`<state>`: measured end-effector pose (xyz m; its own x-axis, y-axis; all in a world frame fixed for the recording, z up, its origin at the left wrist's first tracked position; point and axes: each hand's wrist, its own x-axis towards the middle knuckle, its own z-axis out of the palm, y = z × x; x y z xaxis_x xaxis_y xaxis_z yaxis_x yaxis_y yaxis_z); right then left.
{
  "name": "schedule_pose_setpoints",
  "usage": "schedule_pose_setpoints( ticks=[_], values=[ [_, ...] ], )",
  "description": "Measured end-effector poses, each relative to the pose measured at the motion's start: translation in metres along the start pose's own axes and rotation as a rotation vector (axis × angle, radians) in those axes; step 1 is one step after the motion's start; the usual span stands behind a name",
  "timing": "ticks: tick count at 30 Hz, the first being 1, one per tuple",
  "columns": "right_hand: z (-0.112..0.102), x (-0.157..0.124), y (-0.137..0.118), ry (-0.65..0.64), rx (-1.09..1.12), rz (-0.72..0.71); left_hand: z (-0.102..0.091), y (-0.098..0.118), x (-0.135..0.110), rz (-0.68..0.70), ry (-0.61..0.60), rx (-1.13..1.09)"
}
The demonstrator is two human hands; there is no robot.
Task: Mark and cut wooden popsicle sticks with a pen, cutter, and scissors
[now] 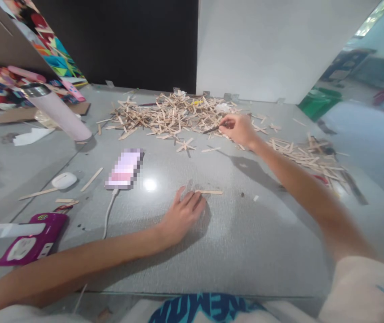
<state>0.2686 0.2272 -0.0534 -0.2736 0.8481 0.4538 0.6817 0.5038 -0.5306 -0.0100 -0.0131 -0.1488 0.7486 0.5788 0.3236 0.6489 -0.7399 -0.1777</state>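
Your left hand (183, 217) at a lone wooden stick (212, 193), your right hand (239, 129) grasping a dark thin rod (211, 129)
From the left, your purple device (41, 240) lies near and the pale pink tumbler (64, 112) stands far, then comes the phone (124, 168); the big pile of sticks (165, 119) spreads across the far middle; nearer, your left fingers curl at the left end of the lone stick, which lies flat, and I cannot tell whether they grip it; farther right, your right thumb and fingers pinch the rod at the pile's near edge; a smaller heap of sticks (299, 154) lies right
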Motion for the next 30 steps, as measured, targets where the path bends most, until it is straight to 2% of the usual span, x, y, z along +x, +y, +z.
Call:
schedule_pose_setpoints(
  ticks=[4, 7, 9, 13, 19, 22, 24, 27, 30],
  values=[
    [-0.031, -0.031, -0.03, -0.071, 0.233, 0.069, -0.002, 0.001, 0.002, -0.004, 0.005, 0.007],
    [-0.048, -0.055, -0.046, -0.153, 0.219, 0.043, -0.004, 0.001, 0.002, -0.018, -0.01, -0.01],
    [-0.051, -0.069, -0.053, -0.203, 0.14, -0.005, -0.004, 0.001, 0.002, -0.024, -0.019, -0.029],
    [-0.038, -0.085, -0.054, -0.311, 0.039, -0.051, -0.006, 0.002, 0.003, -0.036, -0.061, -0.078],
    [-0.006, -0.093, -0.025, -0.522, 0.004, -0.024, -0.013, 0.007, 0.011, -0.121, -0.201, -0.15],
    [-0.002, -0.102, -0.019, -0.504, 0.098, 0.08, -0.015, 0.008, 0.014, -0.175, -0.224, -0.228],
    [-0.005, -0.11, -0.022, -0.425, 0.193, 0.149, -0.014, 0.008, 0.014, -0.175, -0.221, -0.265],
    [-0.012, -0.124, -0.034, -0.323, 0.3, 0.168, -0.011, 0.008, 0.013, -0.131, -0.193, -0.304],
    [-0.016, -0.135, -0.047, -0.359, 0.413, 0.194, -0.007, 0.012, 0.013, -0.109, -0.164, -0.33]
  ],
)
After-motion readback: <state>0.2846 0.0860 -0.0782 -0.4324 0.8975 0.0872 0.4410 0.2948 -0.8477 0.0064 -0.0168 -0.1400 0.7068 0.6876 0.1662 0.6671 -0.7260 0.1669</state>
